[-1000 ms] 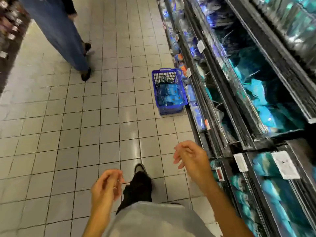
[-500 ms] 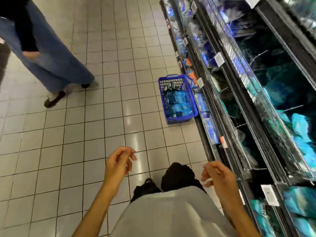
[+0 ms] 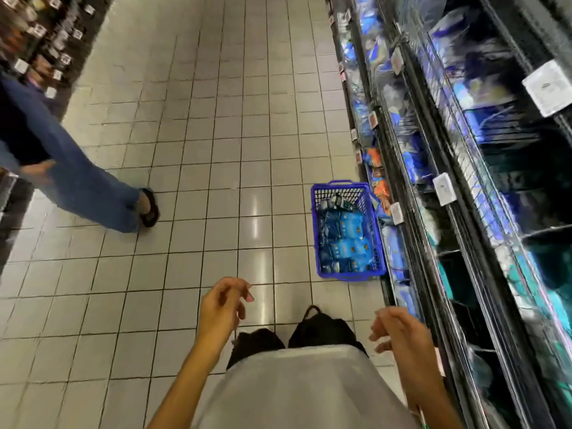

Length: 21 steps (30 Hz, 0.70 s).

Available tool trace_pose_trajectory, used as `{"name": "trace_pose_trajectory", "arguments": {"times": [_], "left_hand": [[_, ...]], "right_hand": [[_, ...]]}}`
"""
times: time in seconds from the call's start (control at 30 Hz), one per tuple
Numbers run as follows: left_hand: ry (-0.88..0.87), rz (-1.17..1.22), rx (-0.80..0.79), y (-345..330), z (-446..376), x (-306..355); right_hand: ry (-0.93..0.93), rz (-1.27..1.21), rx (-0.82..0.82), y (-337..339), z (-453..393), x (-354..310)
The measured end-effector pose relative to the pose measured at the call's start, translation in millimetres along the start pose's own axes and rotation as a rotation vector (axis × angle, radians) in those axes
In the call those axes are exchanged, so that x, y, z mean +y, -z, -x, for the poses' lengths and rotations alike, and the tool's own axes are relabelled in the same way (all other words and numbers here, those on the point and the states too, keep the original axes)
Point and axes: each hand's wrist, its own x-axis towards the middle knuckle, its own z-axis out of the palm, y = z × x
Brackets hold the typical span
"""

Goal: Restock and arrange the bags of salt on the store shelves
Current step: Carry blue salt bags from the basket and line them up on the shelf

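Both hands hang empty with fingers loosely curled: the left hand [image 3: 224,305] at 6 o'clock, the right hand [image 3: 397,331] at 5. The bags of salt [image 3: 343,239] lie in the blue basket [image 3: 318,243] on the floor at 3 o'clock, against the shelves [image 3: 439,274]. Judged best: step close, crouch beside the basket, and lift bags with both hands.

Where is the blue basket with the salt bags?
The blue basket sits on the tiled floor, right of centre in the head view, beside the bottom of the shelves, ahead of the person's feet.
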Motion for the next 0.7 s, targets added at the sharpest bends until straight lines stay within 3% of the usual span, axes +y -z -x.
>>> {"name": "trace_pose_trajectory", "arguments": {"times": [0.17,0.37,0.47,0.7], "left_hand": [[0.034,0.017,0.072,1,-53,24],[0.023,-0.059,0.054,-1,-154,67],[0.012,-0.125,-0.06,-15,-224,98],[-0.022,-0.412,-0.515,-80,-354,160]], "right_hand": [[0.059,0.051,-0.121,-47,-83,-72],[0.081,0.029,-0.117,-112,-165,-131],[0.029,-0.002,-0.017,-138,-203,-144],[-0.204,-0.152,0.363,-166,-241,-133]]}}
